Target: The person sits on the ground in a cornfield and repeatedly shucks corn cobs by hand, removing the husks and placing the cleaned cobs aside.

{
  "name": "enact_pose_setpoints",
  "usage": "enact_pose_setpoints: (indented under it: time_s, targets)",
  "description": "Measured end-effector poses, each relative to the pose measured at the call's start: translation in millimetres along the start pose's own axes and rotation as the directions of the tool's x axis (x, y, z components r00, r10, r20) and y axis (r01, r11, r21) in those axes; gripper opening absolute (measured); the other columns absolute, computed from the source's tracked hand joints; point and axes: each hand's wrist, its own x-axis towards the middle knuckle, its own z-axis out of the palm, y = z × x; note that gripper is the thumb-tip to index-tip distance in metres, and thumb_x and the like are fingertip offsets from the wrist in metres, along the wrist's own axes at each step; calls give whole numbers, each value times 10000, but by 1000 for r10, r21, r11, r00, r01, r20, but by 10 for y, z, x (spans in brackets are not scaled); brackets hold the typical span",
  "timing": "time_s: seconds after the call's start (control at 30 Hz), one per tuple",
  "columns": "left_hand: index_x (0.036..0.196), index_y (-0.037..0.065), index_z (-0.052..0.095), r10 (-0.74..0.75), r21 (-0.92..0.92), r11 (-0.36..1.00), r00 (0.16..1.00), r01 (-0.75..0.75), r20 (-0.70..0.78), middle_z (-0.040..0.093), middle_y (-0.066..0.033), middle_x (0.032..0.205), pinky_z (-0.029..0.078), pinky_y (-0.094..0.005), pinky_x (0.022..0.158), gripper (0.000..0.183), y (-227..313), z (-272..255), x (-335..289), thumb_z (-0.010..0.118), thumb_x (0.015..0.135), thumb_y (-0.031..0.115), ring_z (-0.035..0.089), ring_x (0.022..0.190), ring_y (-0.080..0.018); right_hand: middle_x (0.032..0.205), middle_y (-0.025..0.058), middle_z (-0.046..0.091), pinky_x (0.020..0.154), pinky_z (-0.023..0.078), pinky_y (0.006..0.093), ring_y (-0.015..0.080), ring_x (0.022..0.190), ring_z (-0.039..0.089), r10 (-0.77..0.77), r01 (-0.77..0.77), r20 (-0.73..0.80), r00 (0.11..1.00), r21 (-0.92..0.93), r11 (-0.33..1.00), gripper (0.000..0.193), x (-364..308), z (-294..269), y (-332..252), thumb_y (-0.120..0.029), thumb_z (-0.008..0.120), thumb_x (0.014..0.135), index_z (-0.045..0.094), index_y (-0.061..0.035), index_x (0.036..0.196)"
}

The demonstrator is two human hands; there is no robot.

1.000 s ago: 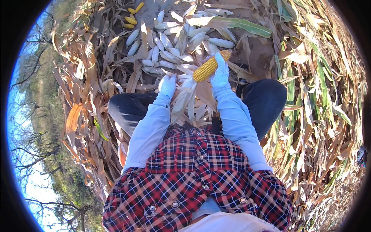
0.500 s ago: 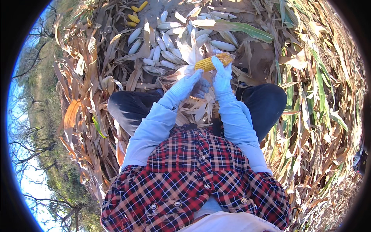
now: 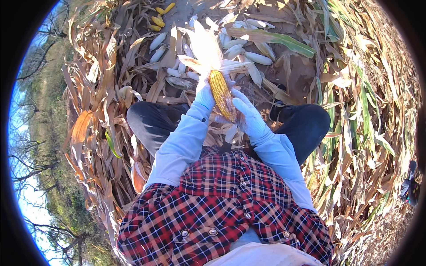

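Observation:
A yellow ear of corn (image 3: pixel 221 94) slants in front of me, its bare tip towards my body. Its pale husk (image 3: pixel 207 49) is peeled back and fans out from the far end. My left hand (image 3: pixel 204 94), in a white glove, is closed around the ear near the husk's base, with fingertips showing on the far side. Close along the ear's right side is my gloved right hand (image 3: pixel 251 116), its fingers stretched out beside the lower half. Whether it touches the kernels is unclear. Brownish silk hangs about the tip.
Several white, husk-covered ears (image 3: pixel 258 58) lie on the soil beyond my hands. A few bare yellow ears (image 3: pixel 158 21) are at the far left. Dry stalks and leaves (image 3: pixel 100 111) are heaped on the left, with more stalks (image 3: pixel 368 111) on the right. My bent knees (image 3: pixel 306 128) flank the work.
The ear has swung from pointing right to pointing towards me, and its opened husk now stands away from me. My right hand has left the ear's tip and come down nearer my body.

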Motion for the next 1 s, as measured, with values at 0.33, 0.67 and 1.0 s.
enact_pose_setpoints:
  time_s: [0.33,0.67,1.0]
  targets:
    - [1372,6,484,73,406,907,990,-115,118,642,-171,1150,619,-487,872,411,-167,170,-284,610,1028,192,703,967,-316,1145,99,656,713,594,294,160,861,687,156,-173,-77,985,-500,849,638,149,-163,-125,-316,765,907,517,16,1393]
    - [1332,36,558,100,324,940,994,-107,38,647,-117,1172,581,-484,940,423,91,107,-62,696,948,146,658,1061,-310,1285,100,643,995,492,293,149,1128,620,126,-58,45,991,-706,706,712,86,-115,-138,-265,774,896,479,13,1481]
    - [1239,-23,640,292,344,881,946,-324,143,696,-84,1086,570,-324,875,290,304,121,-13,601,985,110,677,963,-194,1066,80,623,699,516,270,136,842,619,245,-136,153,957,-510,849,705,-30,-13,-184,-266,757,909,427,-37,1489]
